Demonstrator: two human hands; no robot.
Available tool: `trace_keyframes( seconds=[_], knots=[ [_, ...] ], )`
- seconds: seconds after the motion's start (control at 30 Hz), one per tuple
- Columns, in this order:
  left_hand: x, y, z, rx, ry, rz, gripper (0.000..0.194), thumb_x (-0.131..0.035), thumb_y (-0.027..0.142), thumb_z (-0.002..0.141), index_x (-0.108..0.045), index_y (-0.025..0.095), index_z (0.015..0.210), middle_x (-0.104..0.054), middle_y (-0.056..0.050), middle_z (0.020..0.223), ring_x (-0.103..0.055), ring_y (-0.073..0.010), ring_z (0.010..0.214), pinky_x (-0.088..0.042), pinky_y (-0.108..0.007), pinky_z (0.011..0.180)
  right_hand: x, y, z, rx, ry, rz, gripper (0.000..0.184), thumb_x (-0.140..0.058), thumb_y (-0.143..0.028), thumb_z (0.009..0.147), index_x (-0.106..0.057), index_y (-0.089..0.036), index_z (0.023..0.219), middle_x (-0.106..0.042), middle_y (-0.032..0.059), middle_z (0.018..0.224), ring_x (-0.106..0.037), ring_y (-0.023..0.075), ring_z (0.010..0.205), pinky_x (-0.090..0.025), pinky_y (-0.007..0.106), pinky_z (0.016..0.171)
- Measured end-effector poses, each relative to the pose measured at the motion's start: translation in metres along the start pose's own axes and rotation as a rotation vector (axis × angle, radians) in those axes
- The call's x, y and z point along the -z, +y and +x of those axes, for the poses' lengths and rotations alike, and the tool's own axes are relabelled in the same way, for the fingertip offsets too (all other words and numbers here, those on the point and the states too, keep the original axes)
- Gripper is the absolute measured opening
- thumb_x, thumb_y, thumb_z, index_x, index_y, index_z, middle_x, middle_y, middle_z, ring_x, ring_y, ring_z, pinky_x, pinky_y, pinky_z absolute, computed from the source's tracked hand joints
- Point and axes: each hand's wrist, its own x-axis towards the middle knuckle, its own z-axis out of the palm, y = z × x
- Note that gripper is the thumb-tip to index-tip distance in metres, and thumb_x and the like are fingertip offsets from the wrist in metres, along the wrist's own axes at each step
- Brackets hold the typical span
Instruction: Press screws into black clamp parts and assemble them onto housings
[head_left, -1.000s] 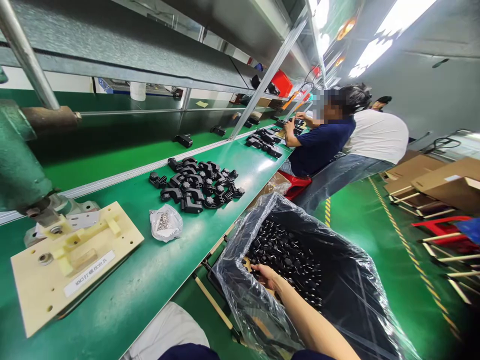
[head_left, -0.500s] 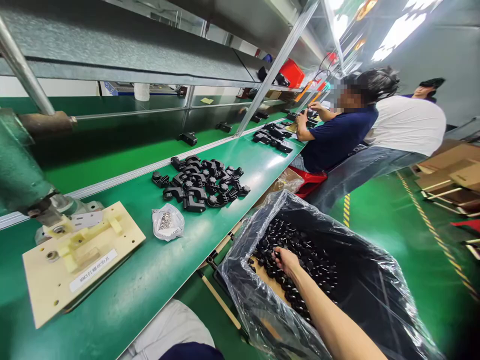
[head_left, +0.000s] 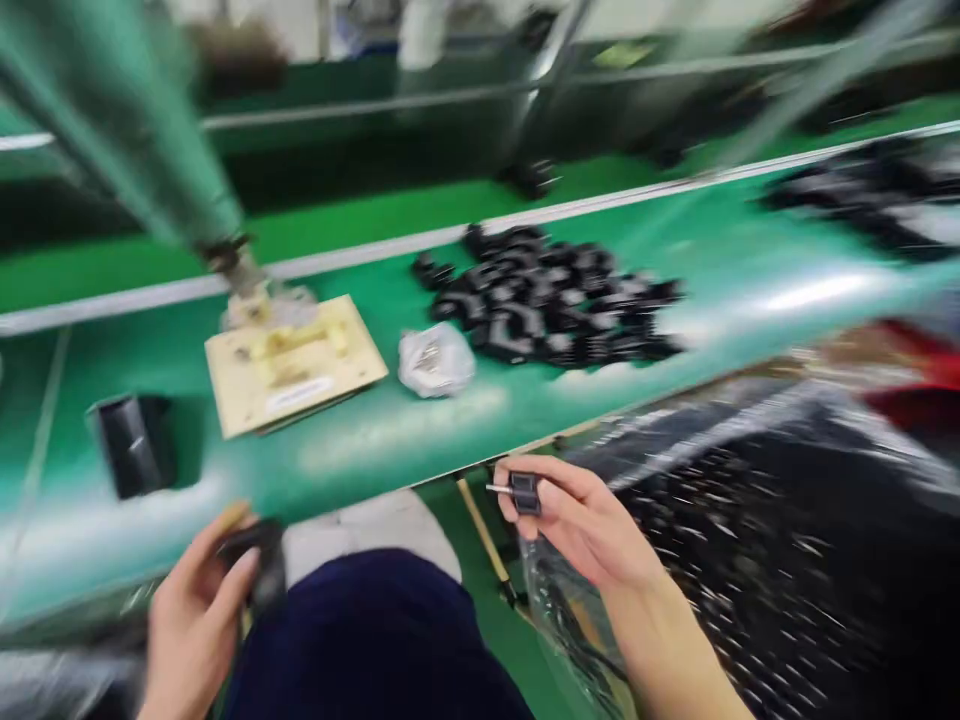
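Observation:
Between the thumb and fingers of my right hand (head_left: 574, 510) is a small black plastic knob (head_left: 526, 493) with a thin metal pin pointing left. My left hand (head_left: 202, 590), at the lower left, grips a black plastic part (head_left: 262, 560); motion blur hides its exact shape. Beyond my hands, a cream fixture plate (head_left: 360, 375) sits under a green press (head_left: 142, 130). A small white bag (head_left: 450, 365) of metal bits lies right of the plate. Farther right is a pile of black plastic parts (head_left: 555, 300).
At the right stands a plastic-lined bin (head_left: 810, 405) holding many black knobs with pins. A black block-shaped part (head_left: 133, 445) rests on the green bench (head_left: 337, 490) at the left. More black parts (head_left: 862, 190) lie at the far right.
My right hand has left the bin and come over to the bench edge with a knob. My left hand has come into view holding a black part. The view has swung left.

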Motion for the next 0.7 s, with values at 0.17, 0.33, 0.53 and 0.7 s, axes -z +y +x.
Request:
trace_keyframes(
  seconds=[0.17,0.33,0.53,0.7],
  knots=[
    [0.004,-0.015,-0.023,0.234,0.120,0.100,0.035,-0.064,0.036,0.084,-0.062,0.017,0.113,-0.065,-0.005,0.087,-0.067,-0.0169,0.079,-0.056,-0.026,0.064,-0.079,0.068,0.024,-0.238,-0.462,0.348,0.021,-0.074,-0.030,0.081,-0.075,-0.030,0.102,-0.068,0.0032,0.094,-0.066,0.0136,0.066,-0.049,0.020,0.047],
    [0.007,-0.018,-0.012,0.052,0.213,0.358,0.032,-0.063,0.027,0.084,-0.060,0.017,0.114,-0.057,-0.002,0.079,-0.060,-0.0139,0.071,-0.052,-0.023,0.057,-0.116,0.101,0.030,-0.237,-0.414,0.376,0.025,-0.072,-0.026,0.083,-0.072,-0.033,0.107,-0.067,0.0002,0.104,-0.068,0.0138,0.085,-0.056,0.019,0.064],
    [0.006,-0.014,-0.014,-0.167,0.232,0.644,0.033,-0.063,0.022,0.085,-0.056,0.013,0.116,-0.059,-0.004,0.080,-0.059,-0.0129,0.065,-0.051,-0.023,0.057,-0.120,0.106,0.029,-0.006,-0.449,0.099,0.030,-0.062,-0.020,0.090,-0.068,-0.036,0.114,-0.062,0.0018,0.115,-0.067,0.0150,0.090,-0.060,0.025,0.070],
    [0.002,-0.007,-0.018,-0.380,0.248,0.758,0.042,-0.070,0.016,0.079,-0.055,0.008,0.117,-0.061,-0.005,0.077,-0.061,-0.0140,0.063,-0.052,-0.023,0.057,-0.122,0.115,0.023,0.270,-0.299,-0.226,0.034,-0.059,-0.015,0.090,-0.065,-0.035,0.116,-0.064,0.0041,0.114,-0.065,0.0172,0.094,-0.059,0.028,0.069]
  ],
)
